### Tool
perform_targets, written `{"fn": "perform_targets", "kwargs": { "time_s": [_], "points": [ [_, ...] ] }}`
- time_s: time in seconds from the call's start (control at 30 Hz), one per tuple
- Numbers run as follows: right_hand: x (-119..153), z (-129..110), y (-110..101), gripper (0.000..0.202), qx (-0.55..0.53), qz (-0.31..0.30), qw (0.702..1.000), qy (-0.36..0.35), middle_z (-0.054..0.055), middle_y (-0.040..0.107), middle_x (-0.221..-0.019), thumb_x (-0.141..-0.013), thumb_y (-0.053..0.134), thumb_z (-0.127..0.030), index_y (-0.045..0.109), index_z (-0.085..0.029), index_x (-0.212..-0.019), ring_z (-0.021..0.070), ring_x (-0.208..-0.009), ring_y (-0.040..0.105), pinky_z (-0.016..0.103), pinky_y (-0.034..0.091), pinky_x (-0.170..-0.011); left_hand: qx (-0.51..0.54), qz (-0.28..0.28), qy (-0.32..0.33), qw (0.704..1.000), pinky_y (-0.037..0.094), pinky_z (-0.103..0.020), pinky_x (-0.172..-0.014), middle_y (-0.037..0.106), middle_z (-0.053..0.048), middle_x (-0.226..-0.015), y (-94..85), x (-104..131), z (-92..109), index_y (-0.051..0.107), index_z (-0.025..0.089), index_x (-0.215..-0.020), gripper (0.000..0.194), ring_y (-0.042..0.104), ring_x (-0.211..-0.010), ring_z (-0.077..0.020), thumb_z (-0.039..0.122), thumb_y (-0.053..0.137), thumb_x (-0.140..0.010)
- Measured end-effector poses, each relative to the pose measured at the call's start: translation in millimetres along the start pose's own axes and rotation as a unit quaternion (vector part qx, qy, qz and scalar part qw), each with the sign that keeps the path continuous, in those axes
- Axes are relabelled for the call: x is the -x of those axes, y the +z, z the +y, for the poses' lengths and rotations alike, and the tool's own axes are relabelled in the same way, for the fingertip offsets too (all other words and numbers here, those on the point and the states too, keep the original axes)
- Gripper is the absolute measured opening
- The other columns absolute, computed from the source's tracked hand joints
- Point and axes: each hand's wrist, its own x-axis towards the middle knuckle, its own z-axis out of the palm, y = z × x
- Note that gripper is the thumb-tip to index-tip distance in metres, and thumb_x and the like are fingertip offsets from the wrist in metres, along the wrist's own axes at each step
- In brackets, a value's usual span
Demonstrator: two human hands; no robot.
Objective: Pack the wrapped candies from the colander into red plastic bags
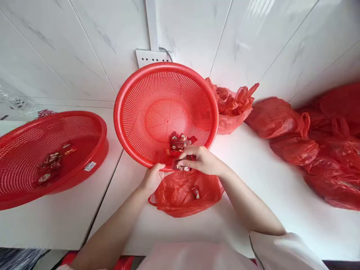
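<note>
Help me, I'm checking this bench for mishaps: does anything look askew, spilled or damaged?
Only the middle basket stands out: it is tipped toward the person, its small packets gathered at the low side, by an open red bag. The left hand holds its rim, so the tilt looks deliberate. Nothing looks spilled or damaged.

Both forearms reaching forward — right hand palm-down, fingers curled

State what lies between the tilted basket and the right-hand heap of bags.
A red plastic bag with a crumpled top lies between the tilted basket and the right-hand heap of bags, as the head view shows.
</note>
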Motion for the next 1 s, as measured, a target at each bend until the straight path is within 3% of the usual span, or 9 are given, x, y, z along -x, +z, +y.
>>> {"fn": "perform_targets", "kwargs": {
  "time_s": [0.13,0.27,0.37,0.43,0.5,0.63,0.77,0.87,1.0],
  "points": [
    [1,0,1,0.024,0.091,-0.056,0.994,-0.023,0.003,0.068,-0.081,-0.092,0.053,-0.035,0.067,-0.016,-0.088,0.013,-0.071,0.061,0.025,0.048,-0.068,-0.011,0.013,0.011,1.0,0.045,-0.045,-0.099,0.072,-0.012,-0.107,-2.5,-1,-1,0.07,0.008,-0.102,0.032,0.063,-0.108,-0.029,0.016,0.052,-0.077],
    [-7,12,17,0.03,0.222,0.051,0.973,-0.034,0.01,0.067,-0.104,-0.097,0.042,-0.032,0.064,-0.015,-0.108,0.0194,-0.097,0.061,0.034,0.047,-0.087,-0.014,-0.002,0.007,1.0,0.043,-0.047,-0.101,0.069,-0.011,-0.113,-0.9,3,-4,0.066,0.01,-0.111,0.036,0.061,-0.111,-0.0296,0.016,0.052,-0.08],
    [-14,26,31,0.038,0.318,0.073,0.945,-0.03,0.016,0.06,-0.123,-0.096,0.044,-0.03,0.053,-0.011,-0.128,0.026,-0.118,0.053,0.05,0.028,-0.109,-0.016,-0.01,0.004,1.0,0.042,-0.048,-0.102,0.068,-0.011,-0.116,0.9,5,-9,0.065,0.011,-0.114,0.038,0.06,-0.112,-0.0301,0.014,0.053,-0.078],
    [-16,32,37,0.04,0.35,0.056,0.935,-0.025,0.016,0.064,-0.115,-0.095,0.045,-0.029,0.05,-0.011,-0.131,0.0267,-0.115,0.055,0.056,0.014,-0.113,-0.019,-0.008,-0.012,1.0,0.042,-0.049,-0.102,0.069,-0.012,-0.112,2.1,7,-12,0.065,0.01,-0.114,0.039,0.061,-0.111,-0.0306,0.014,0.053,-0.077],
    [-17,34,39,0.038,0.347,0.042,0.936,-0.025,0.012,0.068,-0.102,-0.095,0.046,-0.027,0.053,-0.013,-0.129,0.0243,-0.105,0.061,0.057,0.012,-0.113,-0.017,-0.005,-0.027,0.999,0.042,-0.05,-0.101,0.07,-0.012,-0.108,3.4,8,-13,0.065,0.009,-0.114,0.039,0.062,-0.109,-0.0311,0.014,0.053,-0.077],
    [-19,31,36,0.029,0.247,0.066,0.965,-0.05,0.007,0.07,-0.098,-0.09,0.053,-0.022,0.062,-0.017,-0.117,0.0195,-0.095,0.064,0.05,0.024,-0.112,-0.005,-0.015,-0.033,0.999,0.042,-0.051,-0.101,0.07,-0.011,-0.108,6.7,10,-11,0.064,0.011,-0.115,0.04,0.062,-0.109,-0.0312,0.014,0.053,-0.077],
    [-21,31,32,0.025,-0.001,0.131,0.991,-0.007,0.007,0.071,-0.099,-0.084,0.062,-0.026,0.067,-0.017,-0.107,0.0179,-0.091,0.067,0.036,0.05,-0.088,-0.012,-0.018,-0.029,0.999,0.042,-0.05,-0.101,0.07,-0.011,-0.109,8.3,11,-6,0.065,0.011,-0.115,0.039,0.061,-0.11,-0.0305,0.015,0.052,-0.078],
    [-20,31,28,0.029,-0.194,0.143,0.97,0.029,0.006,0.073,-0.09,-0.075,0.073,-0.029,0.068,-0.015,-0.1,0.0164,-0.083,0.069,0.031,0.055,-0.079,-0.029,-0.016,-0.003,0.999,0.043,-0.047,-0.102,0.07,-0.01,-0.111,7.0,10,-4,0.066,0.011,-0.113,0.036,0.061,-0.111,-0.0293,0.014,0.051,-0.08],
    [-17,29,21,0.03,-0.32,0.151,0.933,0.057,0.005,0.074,-0.093,-0.07,0.078,-0.028,0.07,-0.016,-0.095,0.0169,-0.086,0.071,0.032,0.055,-0.087,-0.033,-0.02,0.022,0.999,0.043,-0.047,-0.101,0.068,-0.01,-0.115,3.6,7,-3,0.066,0.012,-0.115,0.038,0.06,-0.112,-0.0292,0.014,0.051,-0.081]
  ]
}}
